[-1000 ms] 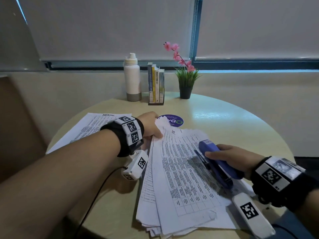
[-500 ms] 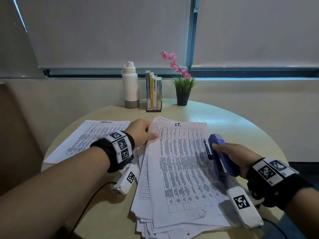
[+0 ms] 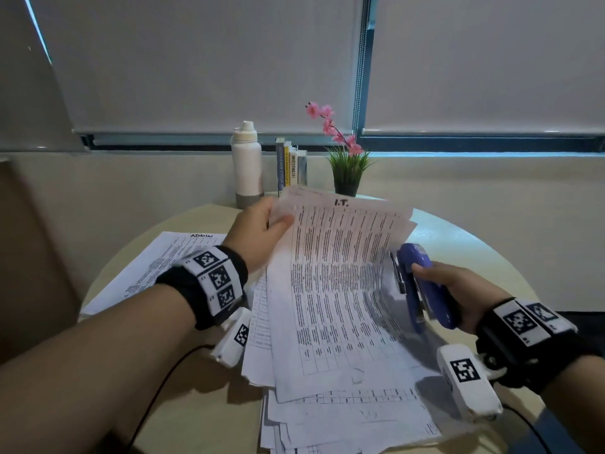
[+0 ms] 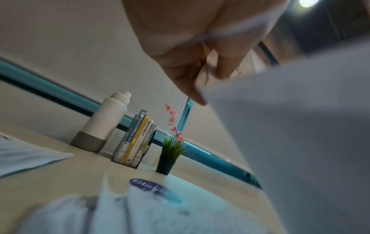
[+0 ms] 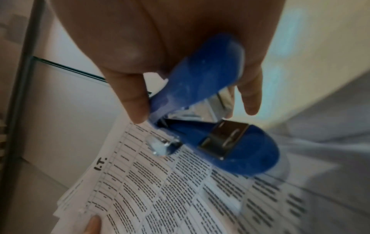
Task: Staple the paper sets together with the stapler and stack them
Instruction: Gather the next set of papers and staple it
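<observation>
Setting: office nook.
Evidence: round table (image 3: 458,244), printed forms (image 3: 327,290), upright books (image 3: 289,165), roller blinds (image 3: 196,60).

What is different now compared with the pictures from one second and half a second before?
The left hand, which pressed the I.T. paper set flat, now pinches its top left corner and has lifted that end off the table. The right hand still grips the blue stapler, now raised beside the set's right edge. The ADMIN set, bottle, books and plant stayed.
</observation>
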Available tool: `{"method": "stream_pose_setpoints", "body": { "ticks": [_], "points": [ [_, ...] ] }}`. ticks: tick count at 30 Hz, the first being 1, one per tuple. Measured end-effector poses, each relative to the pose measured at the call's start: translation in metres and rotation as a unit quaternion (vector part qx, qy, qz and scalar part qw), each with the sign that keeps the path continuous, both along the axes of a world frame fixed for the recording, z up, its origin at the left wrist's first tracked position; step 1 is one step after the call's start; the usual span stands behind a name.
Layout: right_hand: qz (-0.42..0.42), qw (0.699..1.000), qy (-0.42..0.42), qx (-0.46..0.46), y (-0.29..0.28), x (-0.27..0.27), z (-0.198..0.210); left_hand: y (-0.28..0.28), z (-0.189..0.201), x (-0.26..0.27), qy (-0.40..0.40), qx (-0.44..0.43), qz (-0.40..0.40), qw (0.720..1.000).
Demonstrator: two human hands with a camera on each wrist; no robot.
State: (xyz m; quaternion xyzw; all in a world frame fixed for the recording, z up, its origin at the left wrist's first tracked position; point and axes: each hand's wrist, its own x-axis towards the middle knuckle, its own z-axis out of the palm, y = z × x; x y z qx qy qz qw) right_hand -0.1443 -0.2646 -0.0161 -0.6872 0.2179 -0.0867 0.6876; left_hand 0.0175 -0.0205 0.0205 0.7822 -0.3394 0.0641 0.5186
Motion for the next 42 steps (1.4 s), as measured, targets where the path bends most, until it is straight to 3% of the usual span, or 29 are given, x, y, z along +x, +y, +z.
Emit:
{"method": "stream_pose_setpoints", "body": {
  "ticks": [5, 8, 12, 17, 21, 24, 28, 35, 42],
  "points": [
    [0.043, 0.993, -0.113, -0.009, 0.006, 0.007, 0.033, -0.013, 0.037, -0.008, 0.049, -0.105, -0.019, 0.993],
    [0.019, 0.977, -0.21, -0.031, 0.012, 0.013, 0.054, -0.018, 0.055, -0.013, 0.073, -0.159, -0.008, 0.985],
    [0.004, 0.951, -0.309, -0.032, 0.023, 0.01, 0.07, -0.018, 0.055, -0.018, 0.065, -0.087, -0.047, 0.993],
    [0.052, 0.952, -0.29, -0.083, 0.026, 0.001, 0.051, -0.007, 0.025, -0.02, 0.134, -0.032, -0.089, 0.986],
    [0.028, 0.956, -0.269, -0.113, 0.027, 0.0, 0.038, 0.002, 0.015, -0.021, 0.168, -0.002, -0.086, 0.982],
    [0.008, 0.949, -0.29, -0.12, 0.029, -0.001, 0.044, 0.002, 0.027, -0.021, 0.162, -0.046, -0.045, 0.985],
    [0.024, 0.945, -0.302, -0.125, 0.029, -0.006, 0.053, 0.0, 0.045, -0.026, 0.153, -0.126, -0.091, 0.976],
    [0.039, 0.937, -0.337, -0.078, 0.032, -0.004, 0.065, -0.005, 0.061, -0.029, 0.114, -0.189, -0.088, 0.971],
    [0.028, 0.955, -0.295, -0.026, 0.037, -0.003, 0.048, -0.009, 0.03, -0.028, 0.217, -0.165, -0.1, 0.957]
  ]
}}
